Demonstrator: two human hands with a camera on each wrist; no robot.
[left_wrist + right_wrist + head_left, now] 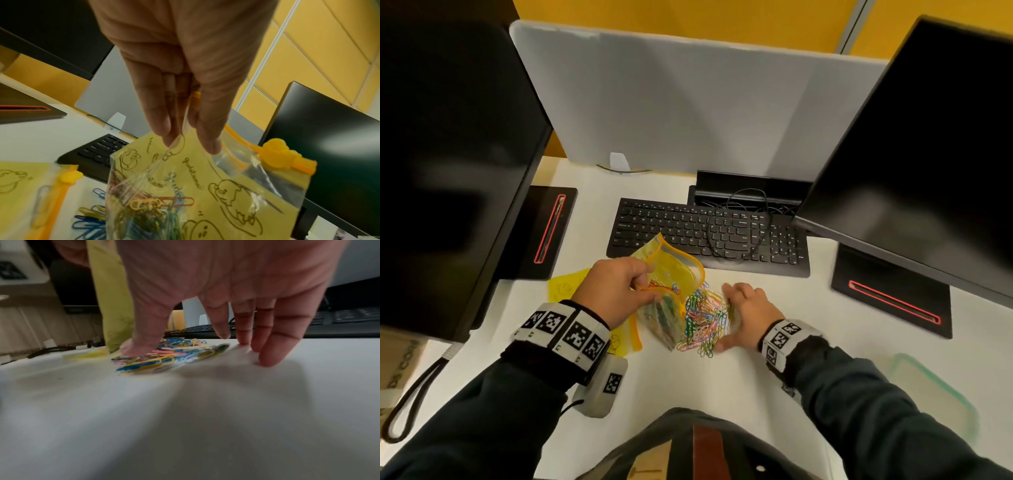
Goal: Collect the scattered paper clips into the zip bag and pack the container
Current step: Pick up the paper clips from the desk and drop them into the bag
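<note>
Clips [702, 320] lie in a loose, many-coloured heap on the white table [808, 308], just in front of the keyboard [709, 236]; some are already inside the zip bag [671, 284], showing through its clear lower part in the left wrist view. The left hand [613, 291] pinches the near lip of the bag's mouth between thumb and fingers [162, 116], lifting it so that the yellow-edged opening gapes toward the heap; held that way, I judge, the bag acts as a scoop-mouth into which clips can be pushed rather than picked one at a time. The right hand [748, 311] is spread, fingers straight and gripping nothing; its fingertips [271, 353] rest on the table on the far side of the heap from the bag, and its thumb presses down among the clips (the wrist picture is blurred, so finer contact is hard to read). That placement walls the heap in, which suggests a sweep toward the bag is the step in hand. A second yellow bag [565, 284] lies flat beside the left wrist, partly hidden by it; the container [941, 394], clear with a greenish rim, sits well apart at the right near edge, nothing visible in it, so the packing is not yet begun. Clips sliding under the bag's lower lip instead of into it look like the chief risk.
</note>
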